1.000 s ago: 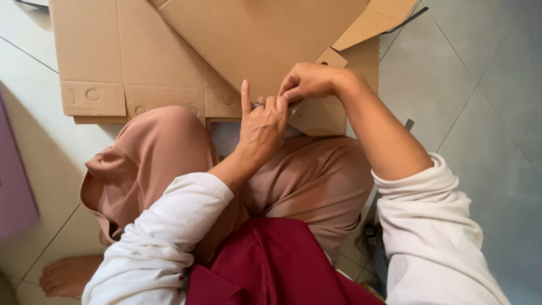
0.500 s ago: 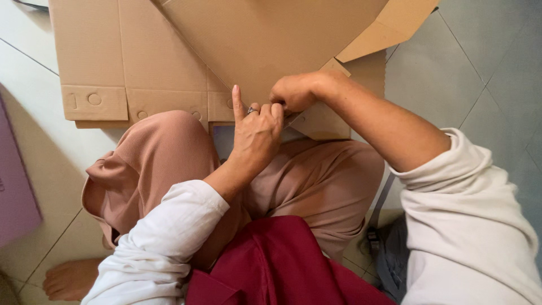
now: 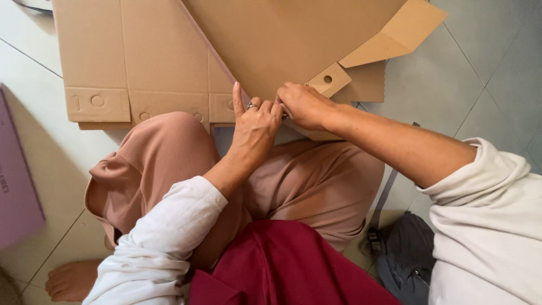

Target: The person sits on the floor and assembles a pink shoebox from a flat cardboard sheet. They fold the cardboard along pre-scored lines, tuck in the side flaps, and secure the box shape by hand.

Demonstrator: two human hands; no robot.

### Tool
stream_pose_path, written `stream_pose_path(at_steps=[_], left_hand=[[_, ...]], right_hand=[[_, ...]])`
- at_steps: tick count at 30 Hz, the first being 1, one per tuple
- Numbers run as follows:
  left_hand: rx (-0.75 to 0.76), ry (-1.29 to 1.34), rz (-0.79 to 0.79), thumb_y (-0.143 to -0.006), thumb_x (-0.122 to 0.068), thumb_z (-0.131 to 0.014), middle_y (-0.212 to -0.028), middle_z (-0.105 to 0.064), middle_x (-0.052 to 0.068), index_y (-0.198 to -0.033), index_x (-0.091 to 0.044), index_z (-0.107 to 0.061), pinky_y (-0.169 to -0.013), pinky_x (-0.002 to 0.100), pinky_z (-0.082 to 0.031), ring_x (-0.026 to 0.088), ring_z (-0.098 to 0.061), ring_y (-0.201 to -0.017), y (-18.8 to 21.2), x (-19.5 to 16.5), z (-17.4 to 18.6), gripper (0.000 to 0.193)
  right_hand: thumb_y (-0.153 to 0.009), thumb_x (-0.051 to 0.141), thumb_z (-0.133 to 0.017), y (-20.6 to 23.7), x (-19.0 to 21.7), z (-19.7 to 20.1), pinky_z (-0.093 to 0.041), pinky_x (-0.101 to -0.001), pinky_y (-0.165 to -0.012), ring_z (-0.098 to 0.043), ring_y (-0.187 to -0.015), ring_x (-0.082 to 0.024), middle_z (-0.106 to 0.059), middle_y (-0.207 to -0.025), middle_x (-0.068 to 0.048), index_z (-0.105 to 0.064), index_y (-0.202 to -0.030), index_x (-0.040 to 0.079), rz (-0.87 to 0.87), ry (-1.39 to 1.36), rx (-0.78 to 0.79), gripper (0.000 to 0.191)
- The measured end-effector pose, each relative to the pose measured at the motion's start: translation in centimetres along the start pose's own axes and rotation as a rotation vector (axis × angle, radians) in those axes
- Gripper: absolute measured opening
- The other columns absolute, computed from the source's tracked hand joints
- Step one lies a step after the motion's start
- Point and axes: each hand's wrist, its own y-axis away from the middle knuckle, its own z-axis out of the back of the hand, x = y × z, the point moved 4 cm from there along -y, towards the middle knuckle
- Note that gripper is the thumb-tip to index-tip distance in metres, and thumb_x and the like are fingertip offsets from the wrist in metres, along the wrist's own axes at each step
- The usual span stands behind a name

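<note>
Brown corrugated cardboard fills the upper half of the head view: a large flattened box (image 3: pixel 164 56) lies on the pale tiled floor (image 3: pixel 485 73), its panels creased and cut with small round holes along the lower edge. One flap (image 3: pixel 395 34) stands up at the upper right of the frame, and a smaller tab (image 3: pixel 330 80) with a round hole sits just beside the hands. No container here holds anything; the box is unfolded and flat.

At the middle of the frame the left hand (image 3: pixel 254 127) presses against the cardboard edge, its forefinger stretched upward, a ring on one finger, the other fingers curled. The right hand (image 3: pixel 305 106) touches it, its grip closed narrow on that same edge of the box.

Below, smooth dusty-pink trousers (image 3: pixel 164 164) cover bent knees, white sleeves are pushed up the forearms, and dark red cloth (image 3: pixel 288 265) lies in the lap. A purple slab (image 3: pixel 17 181) lies at the left edge, a grey bag (image 3: pixel 403 257) at the lower right.
</note>
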Motion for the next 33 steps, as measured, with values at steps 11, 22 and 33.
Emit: stream_pose_path(at_steps=[11,22,33], left_hand=[[0.028,0.002,0.007,-0.098,-0.01,-0.057,-0.084,-0.062,0.002,-0.1,-0.01,-0.066,-0.123,0.07,-0.007,0.022,-0.064,-0.101,-0.9,0.7,0.3,0.01],[0.07,-0.203,0.055,-0.093,-0.013,-0.061,-0.089,-0.06,0.0,-0.09,-0.014,-0.071,-0.121,0.073,0.0,0.021,-0.06,-0.113,-1.2,1.2,1.2,0.01],[0.106,-0.248,0.058,-0.091,-0.011,-0.06,-0.093,-0.06,0.001,-0.092,-0.012,-0.066,-0.122,0.071,-0.001,0.025,-0.058,-0.116,-0.9,1.3,0.0,0.007]], right_hand=[[-0.096,0.018,-0.065,-0.1,-1.1,0.4,-0.052,-0.045,-0.085,-0.066,-0.098,-0.036,-0.068,-0.101,-0.017,-0.069,-0.099,0.002,-0.081,-0.166,-0.11,0.017],[-0.08,0.009,-0.069,3.2,2.9,2.7,-0.052,-0.042,-0.085,-0.065,-0.096,-0.032,-0.068,-0.104,-0.012,-0.072,-0.1,0.006,0.134,-0.056,-0.416,0.021],[-0.089,0.013,-0.075,2.5,2.0,-1.9,-0.04,-0.0457,-0.102,-0.061,-0.11,-0.026,-0.065,-0.111,-0.003,-0.068,-0.106,0.012,0.072,0.102,-0.661,0.019]])
